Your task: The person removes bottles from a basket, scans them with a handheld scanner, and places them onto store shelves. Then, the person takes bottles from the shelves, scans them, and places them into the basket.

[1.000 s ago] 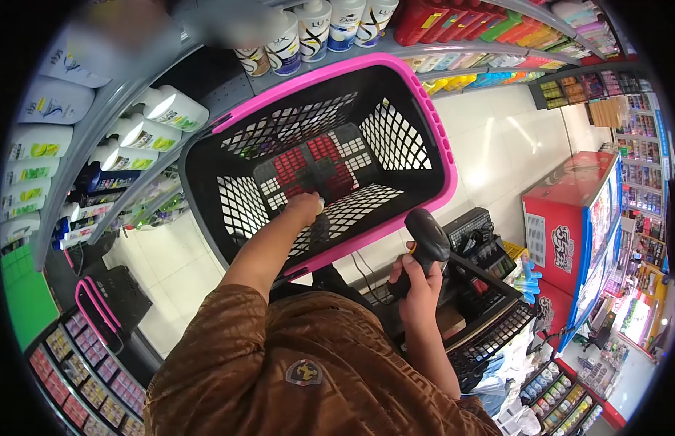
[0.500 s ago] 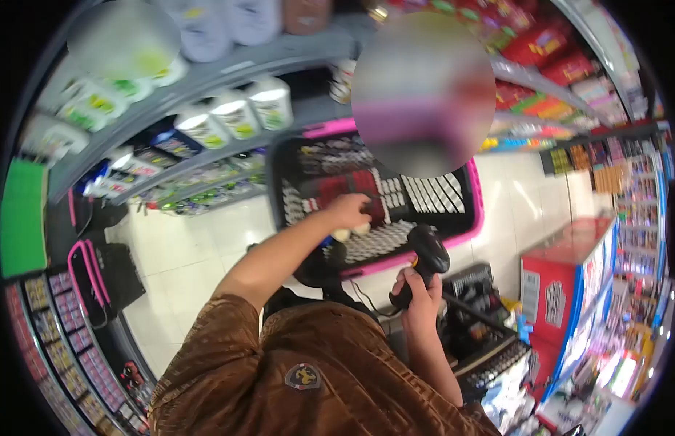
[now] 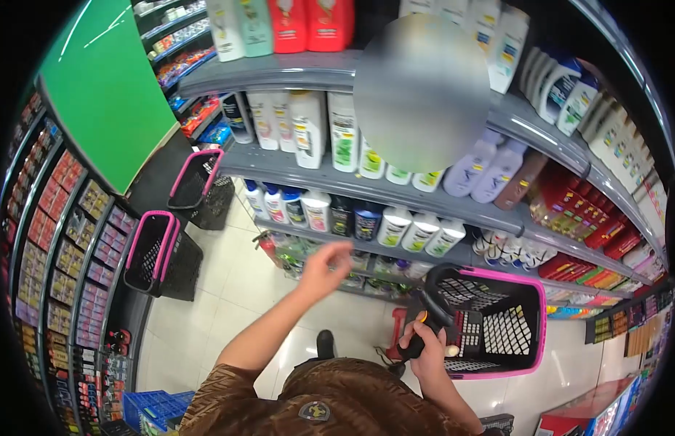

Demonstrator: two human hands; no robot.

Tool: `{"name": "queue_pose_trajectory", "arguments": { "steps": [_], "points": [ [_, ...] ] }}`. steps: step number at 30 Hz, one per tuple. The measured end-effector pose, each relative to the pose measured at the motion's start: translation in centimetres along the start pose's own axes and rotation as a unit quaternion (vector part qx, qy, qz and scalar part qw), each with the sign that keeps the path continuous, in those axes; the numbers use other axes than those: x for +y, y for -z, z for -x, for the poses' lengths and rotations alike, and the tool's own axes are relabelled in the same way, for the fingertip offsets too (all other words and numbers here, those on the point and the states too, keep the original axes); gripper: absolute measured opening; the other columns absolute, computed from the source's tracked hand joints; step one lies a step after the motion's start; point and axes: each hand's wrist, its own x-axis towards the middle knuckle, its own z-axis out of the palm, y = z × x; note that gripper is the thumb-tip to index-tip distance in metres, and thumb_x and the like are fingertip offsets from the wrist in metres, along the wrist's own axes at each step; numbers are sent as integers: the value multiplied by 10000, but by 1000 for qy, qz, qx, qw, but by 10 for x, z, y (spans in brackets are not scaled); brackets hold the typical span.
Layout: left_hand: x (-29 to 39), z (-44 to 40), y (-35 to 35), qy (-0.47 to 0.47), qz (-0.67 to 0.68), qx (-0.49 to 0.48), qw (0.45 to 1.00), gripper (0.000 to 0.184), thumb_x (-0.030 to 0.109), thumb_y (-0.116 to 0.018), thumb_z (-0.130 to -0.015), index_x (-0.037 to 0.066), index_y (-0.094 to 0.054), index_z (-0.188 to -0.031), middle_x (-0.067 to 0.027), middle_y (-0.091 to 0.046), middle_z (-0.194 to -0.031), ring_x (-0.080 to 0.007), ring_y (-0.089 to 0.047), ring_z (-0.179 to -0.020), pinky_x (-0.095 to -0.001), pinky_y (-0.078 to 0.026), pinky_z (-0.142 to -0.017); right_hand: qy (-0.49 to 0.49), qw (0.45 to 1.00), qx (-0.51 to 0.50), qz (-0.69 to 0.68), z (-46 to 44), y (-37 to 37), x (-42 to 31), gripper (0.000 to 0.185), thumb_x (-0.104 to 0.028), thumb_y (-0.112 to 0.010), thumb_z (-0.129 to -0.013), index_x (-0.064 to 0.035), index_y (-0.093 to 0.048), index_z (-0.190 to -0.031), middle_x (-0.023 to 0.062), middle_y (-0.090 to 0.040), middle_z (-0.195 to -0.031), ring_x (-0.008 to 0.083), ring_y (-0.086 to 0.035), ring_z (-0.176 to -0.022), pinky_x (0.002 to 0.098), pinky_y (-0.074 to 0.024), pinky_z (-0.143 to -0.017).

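My left hand (image 3: 326, 271) is raised in front of the lower shelf of bottles, slightly blurred, its fingers partly spread with nothing visible between them. My right hand (image 3: 424, 346) is wrapped round the handle of a black handheld scanner (image 3: 437, 301). Behind and to the right of the scanner stands a black mesh basket with a pink rim (image 3: 542, 323). A small pale item (image 3: 451, 351) shows in the basket beside my right hand, partly hidden. White bottles with green labels (image 3: 422, 231) line the shelf beyond my left hand.
Grey shelves (image 3: 279, 158) of bottles curve across the front. Two pink-rimmed black baskets (image 3: 163, 258) stand at the left, near a green panel (image 3: 108, 94). A blue crate (image 3: 155, 408) is at the lower left. Red boxes (image 3: 595, 211) fill shelves on the right.
My left hand has come out of the basket and moved left towards the shelves. The view has swung left, so the basket now appears lower right. My right hand still holds the scanner.
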Motion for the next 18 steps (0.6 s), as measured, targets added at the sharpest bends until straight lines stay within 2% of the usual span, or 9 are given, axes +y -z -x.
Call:
{"name": "queue_pose_trajectory", "arguments": {
  "steps": [2, 4, 5, 6, 7, 10, 11, 16, 18],
  "points": [
    [-3, -39, 44, -12, 42, 118, 992, 394, 63, -751, -865, 31, -650, -1245, -78, -710, -1120, -166, -680, -1004, -314, -544, -868, -6, 1000, -20, 0, -10, -21, 13, 173, -69, -646, -941, -49, -584, -1101, 104, -643, -792, 213, -610, -616, 345, -493, -571],
    [12, -78, 86, -25, 12, 170, 985, 533, 111, -786, -848, 33, -586, -1335, -118, -674, -1220, -220, -651, -1095, -353, -519, -938, -10, 1000, -18, 0, -14, -44, 24, 184, -72, -648, -941, -55, -580, -1112, 97, -631, -772, 211, -600, -614, 341, -486, -580],
    [12, -98, 97, -30, 14, 168, 985, 533, 111, -786, -848, 33, -586, -1335, -118, -674, -1220, -220, -651, -1095, -353, -519, -938, -12, 1000, -11, 11, -14, -56, 28, 182, -84, -621, -942, -67, -565, -1114, 98, -615, -753, 207, -587, -603, 348, -475, -583],
    [10, -119, 105, -44, -11, 197, 979, 628, 149, -809, -832, 32, -533, -1383, -139, -640, -1277, -252, -620, -1152, -383, -494, -983, -12, 1000, -4, 21, -14, -69, 31, 181, -97, -594, -943, -78, -550, -1117, 99, -600, -734, 204, -574, -592, 355, -463, -585],
    [8, -136, 111, -57, -34, 228, 971, 726, 186, -833, -815, 31, -481, -1432, -161, -607, -1334, -284, -588, -1210, -412, -469, -1028, -5, 1000, 1, 17, -11, -80, 34, 158, -94, -593, -945, -69, -554, -1096, 92, -591, -731, 195, -562, -591, 347, -462, -586],
    [3, -174, 115, -88, -97, 235, 963, 874, 229, -855, -789, 37, -385, -1500, -172, -556, -1404, -306, -529, -1292, -432, -439, -1057, 25, 998, -9, 50, -3, -86, 42, 138, -89, -599, -945, -60, -559, -1075, 85, -585, -731, 187, -560, -598, 343, -464, -588],
    [1, -184, 112, -96, -128, 243, 957, 938, 239, -878, -754, 32, -363, -1510, -181, -558, -1386, -313, -535, -1265, -437, -437, -1051, 42, 997, -2, 65, -1, -83, 45, 128, -80, -603, -946, -54, -562, -1064, 81, -587, -732, 183, -561, -600, 339, -469, -592],
    [-7, -210, 100, -74, -127, 240, 960, 923, 217, -890, -723, -20, -390, -1462, -198, -571, -1300, -317, -555, -1211, -428, -452, -1034, 63, 995, 62, 52, 8, -80, 50, 146, -65, -610, -940, -55, -558, -1076, 76, -591, -721, 180, -568, -581, 344, -485, -593],
    [-16, -215, 98, -68, -140, 243, 957, 889, 216, -887, -721, -39, -413, -1429, -191, -586, -1246, -318, -553, -1212, -419, -463, -1022, 71, 993, 88, 23, 10, -83, 51, 128, -6, -613, -935, -58, -541, -1027, 74, -597, -742, 172, -586, -593, 306, -472, -568]
  ]
}}
